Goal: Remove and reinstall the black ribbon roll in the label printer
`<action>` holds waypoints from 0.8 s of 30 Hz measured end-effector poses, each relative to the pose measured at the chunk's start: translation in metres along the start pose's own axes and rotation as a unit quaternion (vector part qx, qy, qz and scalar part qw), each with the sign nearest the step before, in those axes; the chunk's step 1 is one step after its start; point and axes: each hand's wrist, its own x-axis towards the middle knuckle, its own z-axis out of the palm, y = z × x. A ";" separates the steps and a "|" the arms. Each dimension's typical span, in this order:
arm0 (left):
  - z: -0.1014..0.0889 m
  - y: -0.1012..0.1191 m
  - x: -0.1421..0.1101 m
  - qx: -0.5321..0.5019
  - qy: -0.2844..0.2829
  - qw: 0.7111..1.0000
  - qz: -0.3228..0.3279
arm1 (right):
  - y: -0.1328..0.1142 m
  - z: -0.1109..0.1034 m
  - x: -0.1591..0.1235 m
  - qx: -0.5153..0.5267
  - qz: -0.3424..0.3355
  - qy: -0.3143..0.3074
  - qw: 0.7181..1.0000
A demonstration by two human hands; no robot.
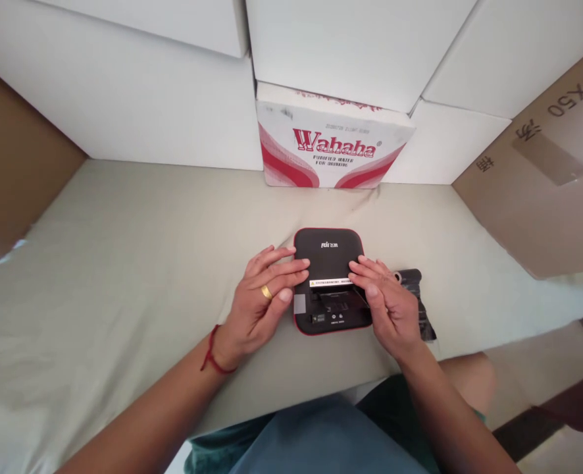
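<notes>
A black printer with a red rim and a FEIE logo lies flat on the cloth-covered surface. A white warning strip runs across its middle, above a dark recessed area. My left hand, with a gold ring and a red string bracelet, rests its stretched fingers on the printer's left edge. Opposite it, my right hand lays its extended fingers over the right edge, near the strip. Neither hand is wrapped round anything. Partly hidden behind the right hand is a roll of black plastic film, its loose end hanging towards me.
A Wahaha water carton stands beyond the printer, against stacked white boxes. Brown cardboard boxes flank the surface at left and right. The pale cloth is wrinkled at left. My legs are below the near edge.
</notes>
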 end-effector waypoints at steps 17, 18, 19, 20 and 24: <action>0.020 -0.004 -0.013 -0.339 -0.013 0.908 -0.246 | -0.028 -0.012 -0.046 -0.062 -0.134 -0.064 0.987; 0.021 -0.003 -0.011 -0.356 -0.024 0.898 -0.256 | -0.027 -0.010 -0.049 -0.064 -0.133 -0.061 0.987; 0.020 -0.002 -0.009 -0.369 -0.033 0.891 -0.261 | -0.026 -0.009 -0.051 -0.063 -0.133 -0.057 0.988; 0.020 0.000 -0.007 -0.377 -0.041 0.887 -0.264 | -0.025 -0.008 -0.053 -0.059 -0.130 -0.052 0.988; 0.020 0.001 -0.004 -0.392 -0.041 0.876 -0.277 | -0.023 -0.004 -0.054 -0.045 -0.119 -0.041 0.991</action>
